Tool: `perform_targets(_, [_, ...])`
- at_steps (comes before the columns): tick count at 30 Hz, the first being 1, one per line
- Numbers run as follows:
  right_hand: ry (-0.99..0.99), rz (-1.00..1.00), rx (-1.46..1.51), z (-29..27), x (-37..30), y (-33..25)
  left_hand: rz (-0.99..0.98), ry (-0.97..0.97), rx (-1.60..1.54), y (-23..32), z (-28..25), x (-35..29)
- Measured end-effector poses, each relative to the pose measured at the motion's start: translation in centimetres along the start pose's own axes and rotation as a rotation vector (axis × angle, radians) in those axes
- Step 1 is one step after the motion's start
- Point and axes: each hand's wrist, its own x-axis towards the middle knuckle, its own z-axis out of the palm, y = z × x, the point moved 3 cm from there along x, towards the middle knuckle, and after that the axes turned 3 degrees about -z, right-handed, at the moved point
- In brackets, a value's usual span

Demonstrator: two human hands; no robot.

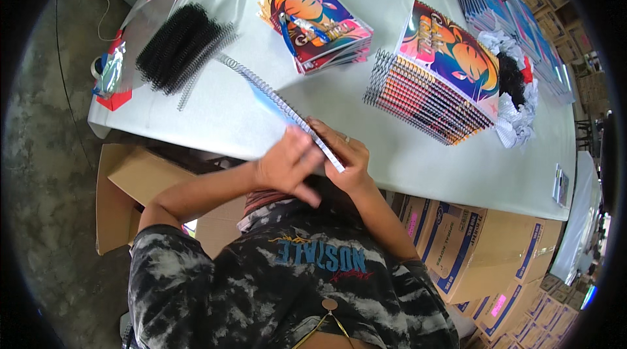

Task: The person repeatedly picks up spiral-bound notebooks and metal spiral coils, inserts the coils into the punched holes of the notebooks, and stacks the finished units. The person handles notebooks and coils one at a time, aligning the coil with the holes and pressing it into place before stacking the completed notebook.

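Observation:
A spiral notebook [318, 142] is seen nearly edge-on in front of me, tilted, its pages along the near side. My right hand [347, 161] grips its near end, with a ring on one finger. A clear wire coil [243, 69] runs along the notebook's edge and sticks out past its far end. Beside that edge is my left hand [285, 161], blurred by motion, fingers stretched and thumb apart; whether it touches the coil I cannot tell. A pile of loose black coils [175, 47] lies at the far left of the table.
Illustrated notebooks [320, 22] are stacked ahead, with pens on top. A coil-bound stack [437, 81] stands to the right, beside crumpled white wrapping [516, 123]. More notebooks [516, 16] lie at the far right. Cardboard boxes [483, 244] are under the white table [215, 114]; an open carton [140, 176] is at left.

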Motion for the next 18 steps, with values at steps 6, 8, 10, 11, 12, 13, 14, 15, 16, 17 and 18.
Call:
perform_targets(6, [-0.099, -0.100, -0.037, 1.0, 0.5, -0.9, -0.150, 0.116, 0.313, -0.4, -2.9, 4.4])
perform_targets(8, [-0.019, 0.043, 0.030, 1.0, -0.2, 0.3, -0.156, 0.132, -0.028, -0.2, 0.0, 2.6])
perform_targets(10, [0.022, 0.041, -0.026, 0.3, 0.1, 0.6, -0.069, 0.037, -0.129, 1.8, 0.7, -0.6])
perform_targets(11, [0.017, -0.006, 0.002, 0.2, 0.7, 0.5, -0.027, 0.082, -0.051, 2.6, -0.3, 0.1])
perform_targets(12, [0.008, -0.034, 0.031, 0.5, 1.1, 0.1, -0.115, 0.106, 0.047, 2.3, -1.0, 0.9])
perform_targets(13, [-0.002, -0.057, 0.058, 0.9, 1.0, -0.4, -0.306, 0.130, 0.009, 1.8, -2.9, 4.0])
perform_targets(14, [-0.086, 0.004, 0.307, 2.0, 1.0, -0.6, -0.440, 0.103, -0.188, 2.2, -3.9, 5.6])
perform_targets(15, [-0.008, -0.067, 0.288, 2.4, 1.8, -1.2, -0.563, 0.080, -0.386, 2.7, -4.4, 6.6])
perform_targets(16, [0.070, -0.138, 0.284, 2.9, 3.2, -2.5, -0.600, 0.127, -0.503, 3.2, -5.4, 7.1])
perform_targets(17, [0.019, -0.169, 0.220, 2.6, 4.5, -3.7, -0.690, 0.039, -0.567, 3.4, -6.5, 6.9])
perform_targets(18, [-0.029, -0.205, 0.162, 2.1, 6.0, -4.9, -0.784, -0.054, -0.623, 3.6, -8.3, 6.3])
